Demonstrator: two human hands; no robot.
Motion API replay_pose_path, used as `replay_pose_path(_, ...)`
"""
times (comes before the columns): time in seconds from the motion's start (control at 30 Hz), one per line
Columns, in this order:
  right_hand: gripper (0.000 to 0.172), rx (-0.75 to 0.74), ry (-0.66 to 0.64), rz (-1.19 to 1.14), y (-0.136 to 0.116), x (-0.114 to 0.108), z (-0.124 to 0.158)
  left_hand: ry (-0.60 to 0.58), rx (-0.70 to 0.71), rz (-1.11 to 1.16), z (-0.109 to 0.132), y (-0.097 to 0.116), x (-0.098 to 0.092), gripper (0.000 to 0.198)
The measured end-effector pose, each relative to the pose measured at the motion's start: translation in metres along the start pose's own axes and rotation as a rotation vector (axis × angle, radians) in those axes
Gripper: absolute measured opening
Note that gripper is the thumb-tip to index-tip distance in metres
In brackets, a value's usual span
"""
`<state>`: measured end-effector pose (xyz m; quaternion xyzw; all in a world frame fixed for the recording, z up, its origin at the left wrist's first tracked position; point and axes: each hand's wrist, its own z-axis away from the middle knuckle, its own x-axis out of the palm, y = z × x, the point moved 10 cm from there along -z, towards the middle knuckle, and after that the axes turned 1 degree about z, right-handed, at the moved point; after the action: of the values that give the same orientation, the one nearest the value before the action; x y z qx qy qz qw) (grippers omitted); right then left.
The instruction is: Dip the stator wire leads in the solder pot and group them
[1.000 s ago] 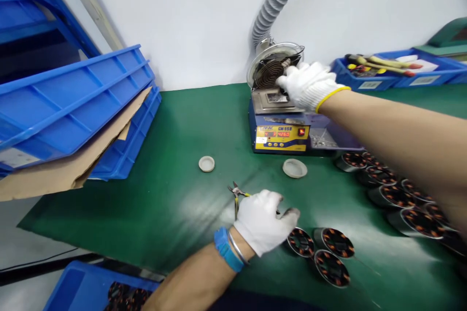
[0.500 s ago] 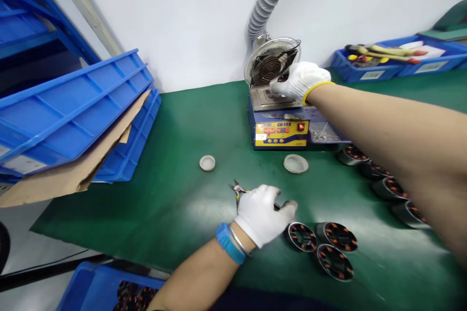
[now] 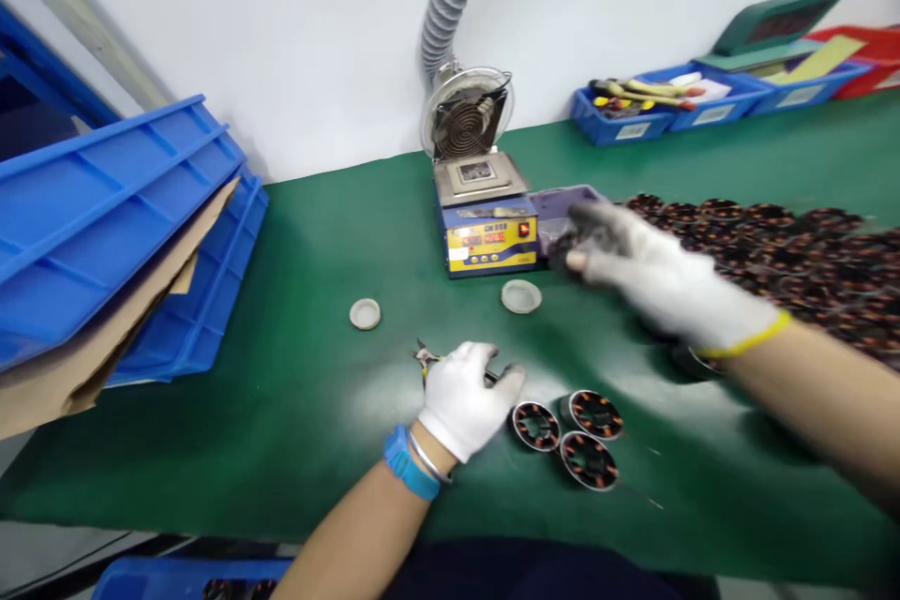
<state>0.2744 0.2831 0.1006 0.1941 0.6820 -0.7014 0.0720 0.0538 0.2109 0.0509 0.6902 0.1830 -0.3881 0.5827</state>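
One blurry right hand (image 3: 653, 270), grip probably around an indistinct dark part (image 3: 561, 253); left hand (image 3: 465, 401) before half-hidden pliers (image 3: 425, 356), grip unclear.

A grey duct (image 3: 454, 0), parts bins (image 3: 710, 115) and wound rings (image 3: 794, 272) mark a workshop.

Right hand (image 3: 665, 277) heavily blurred

Green bench top (image 3: 302, 244), fullest on the right

Carries a blue-and-yellow heating unit (image 3: 492, 248) near the back, with a purple tray (image 3: 559, 199) just beside it. Bears a small pale dish (image 3: 365, 314) and, in front of the unit, a larger dish (image 3: 521, 297). Holds pliers (image 3: 426, 355) with partly hidden handles and a cluster of three wound rings (image 3: 571, 464). Supports massed rings (image 3: 830, 272) at right, with blue bins (image 3: 625, 128) and a red bin (image 3: 876, 70) behind.
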Motion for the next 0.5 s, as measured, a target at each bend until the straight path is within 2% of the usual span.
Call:
replay_pose_path(0.07,0.07,0.049,-0.059,0.029,0.039,0.013,0.037,0.011,0.014,0.027,0.0,0.0,0.0,0.031)
replay_pose_path(0.13,0.053,0.06,-0.078,0.09,0.063,0.022,0.066,0.025,0.028,0.053,0.0,0.0,0.0,0.03)
replay_pose_path(0.2,0.045,-0.014,-0.159,0.182,0.066,0.032,0.085,0.035,0.04,0.073,0.001,-0.001,0.0,0.028)
replay_pose_path(0.27,0.047,-0.115,-0.264,0.28,0.057,0.035,0.093,0.048,0.049,0.099,0.001,-0.002,-0.001,0.026)
replay_pose_path(0.33,0.054,-0.182,-0.253,0.391,0.045,0.021,0.084,0.064,0.048,0.123,0.0,-0.004,-0.002,0.025)
replay_pose_path(0.43,0.059,-0.227,-0.044,0.69,0.031,-0.015,0.048,0.086,0.027,0.14,-0.001,-0.008,-0.003,0.024)
replay_pose_path(0.5,0.059,-0.207,0.038,0.948,0.032,-0.025,0.021,0.098,0.009,0.156,-0.002,-0.011,-0.004,0.023)
